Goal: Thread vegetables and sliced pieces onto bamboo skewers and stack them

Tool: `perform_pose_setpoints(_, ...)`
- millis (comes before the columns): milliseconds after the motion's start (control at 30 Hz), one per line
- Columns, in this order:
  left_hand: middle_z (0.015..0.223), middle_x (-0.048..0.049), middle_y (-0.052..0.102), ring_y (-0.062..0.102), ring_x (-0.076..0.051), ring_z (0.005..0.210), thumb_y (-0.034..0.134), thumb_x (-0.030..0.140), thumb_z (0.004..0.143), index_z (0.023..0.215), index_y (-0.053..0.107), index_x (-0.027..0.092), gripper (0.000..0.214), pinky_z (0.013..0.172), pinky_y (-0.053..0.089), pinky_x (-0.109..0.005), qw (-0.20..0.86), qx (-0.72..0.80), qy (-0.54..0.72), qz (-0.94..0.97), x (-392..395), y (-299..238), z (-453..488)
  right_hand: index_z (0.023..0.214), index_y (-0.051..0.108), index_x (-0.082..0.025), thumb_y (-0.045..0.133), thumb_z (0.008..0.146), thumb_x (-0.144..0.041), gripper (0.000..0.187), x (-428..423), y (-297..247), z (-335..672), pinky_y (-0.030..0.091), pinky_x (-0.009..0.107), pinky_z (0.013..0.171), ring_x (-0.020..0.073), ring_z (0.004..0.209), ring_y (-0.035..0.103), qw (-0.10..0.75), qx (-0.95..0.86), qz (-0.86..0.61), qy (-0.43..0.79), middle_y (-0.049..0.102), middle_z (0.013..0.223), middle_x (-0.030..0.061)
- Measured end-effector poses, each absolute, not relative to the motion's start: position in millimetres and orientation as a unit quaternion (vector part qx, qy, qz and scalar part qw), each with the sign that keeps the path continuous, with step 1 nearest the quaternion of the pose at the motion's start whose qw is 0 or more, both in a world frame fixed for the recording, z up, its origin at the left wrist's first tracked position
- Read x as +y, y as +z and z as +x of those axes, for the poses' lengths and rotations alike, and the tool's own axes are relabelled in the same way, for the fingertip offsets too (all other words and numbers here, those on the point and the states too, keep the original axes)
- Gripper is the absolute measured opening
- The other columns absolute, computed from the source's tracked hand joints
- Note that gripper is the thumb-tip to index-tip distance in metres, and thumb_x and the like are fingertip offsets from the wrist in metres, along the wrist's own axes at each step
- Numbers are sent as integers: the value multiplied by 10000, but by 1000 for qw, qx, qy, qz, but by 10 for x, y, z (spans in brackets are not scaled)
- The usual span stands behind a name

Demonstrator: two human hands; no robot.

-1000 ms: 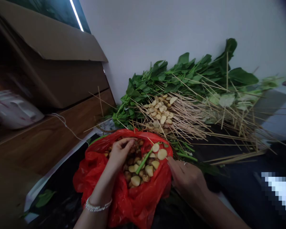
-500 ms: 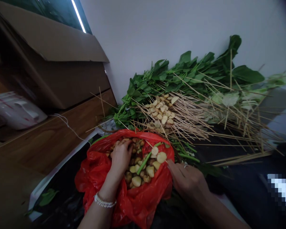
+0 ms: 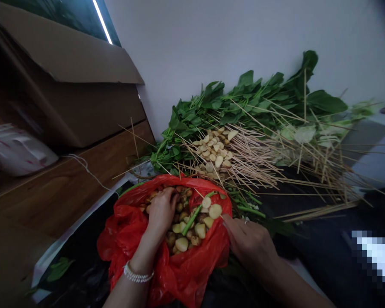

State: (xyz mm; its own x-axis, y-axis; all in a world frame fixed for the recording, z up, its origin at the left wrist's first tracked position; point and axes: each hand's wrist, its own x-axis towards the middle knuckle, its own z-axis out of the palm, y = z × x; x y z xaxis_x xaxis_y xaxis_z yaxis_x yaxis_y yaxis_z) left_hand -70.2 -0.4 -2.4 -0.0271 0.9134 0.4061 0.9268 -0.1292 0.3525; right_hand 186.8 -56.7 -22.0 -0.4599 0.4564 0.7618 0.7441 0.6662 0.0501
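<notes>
A red plastic bag [image 3: 192,273] lies open before me with small potatoes [image 3: 181,244] in it, some whole and some cut. My left hand [image 3: 162,211] reaches into it with curled fingers; the fingertips are hidden among the potatoes. At the bag's right rim my right hand [image 3: 248,237] is closed on the end of a thin wooden skewer [image 3: 199,195]. Two pale potato slices [image 3: 215,211] are threaded on this skewer, which points up and left over the bag. Under it a green stem [image 3: 191,220] lies across the potatoes.
Behind the bag are potato slices on skewers [image 3: 216,149], many bare sticks [image 3: 256,149] and leafy greens [image 3: 218,96] along the wall. Pale cabbage-like leaves [image 3: 304,134] lie to the right. A cardboard box [image 3: 83,107] and a white tub [image 3: 19,149] stand at the left.
The whole view has shifted slightly, so things appear a little further left. Both hands keep nearly the same places at the bag, and the skewer stays in my right hand.
</notes>
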Motion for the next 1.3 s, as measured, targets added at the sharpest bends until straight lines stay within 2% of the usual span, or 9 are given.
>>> perform_pose_setpoints(133,856,-65,709,633,-219,796,564,283,851,889,687,183,162,758,449,-322,-105,-622,-420,-652,4,18,-653,1053,631,-67,424,935,-141,249,-559,-243,1864,394,284,509,149,499,576,376,-830,-367,-187,658,658,42)
perform_pose_setpoints(267,832,-35,723,643,-165,740,749,337,708,862,719,163,234,714,497,-270,-390,-533,-546,-515,-6,52,-556,1027,652,-118,415,947,-165,255,-587,-224,1848,468,247,560,142,535,623,407,-824,-383,-90,704,712,57)
perform_pose_setpoints(333,841,-23,729,648,-132,729,835,290,609,875,723,160,317,725,512,-243,-510,-485,-568,-426,-20,68,-516,992,662,-143,415,948,-172,253,-607,-198,1834,494,235,591,141,573,652,420,-818,-393,-25,721,750,57)
perform_pose_setpoints(433,848,-19,734,660,-102,750,871,185,558,865,724,156,342,733,519,-197,-602,-435,-580,-335,-45,92,-495,980,668,-173,430,943,-177,240,-630,-163,1818,506,215,617,135,636,682,426,-809,-399,71,739,834,55)
perform_pose_setpoints(600,890,-53,733,671,-109,785,794,87,663,875,729,135,226,722,535,-176,-658,-385,-571,-304,-89,125,-509,980,674,-197,449,942,-191,227,-639,-148,1810,508,205,653,136,694,694,429,-800,-385,169,736,834,42)
perform_pose_setpoints(700,941,-67,730,676,-123,786,774,104,700,919,728,148,227,685,547,-188,-681,-379,-550,-299,-107,143,-505,947,678,-200,445,944,-192,233,-652,-139,1801,505,214,658,139,684,689,428,-794,-384,195,733,816,39)
perform_pose_setpoints(800,947,-70,729,661,-94,731,770,115,711,972,729,147,266,619,526,-140,-686,-370,-549,-302,-104,149,-495,931,679,-199,439,946,-194,240,-670,-124,1790,503,220,662,140,681,684,425,-792,-379,220,734,830,42)
perform_pose_setpoints(933,988,-86,729,651,-78,725,742,115,742,977,731,137,236,649,526,-129,-677,-367,-554,-316,-86,134,-488,954,685,-196,427,953,-190,258,-679,-119,1782,503,227,675,145,697,685,422,-793,-378,226,733,829,47)
perform_pose_setpoints(1300,888,-62,745,654,-74,708,785,107,689,960,746,133,275,659,523,-130,-664,-386,-558,-316,-92,121,-485,864,672,-198,412,956,-187,276,-662,-155,1791,493,227,659,142,683,673,401,-804,-373,230,732,832,48)
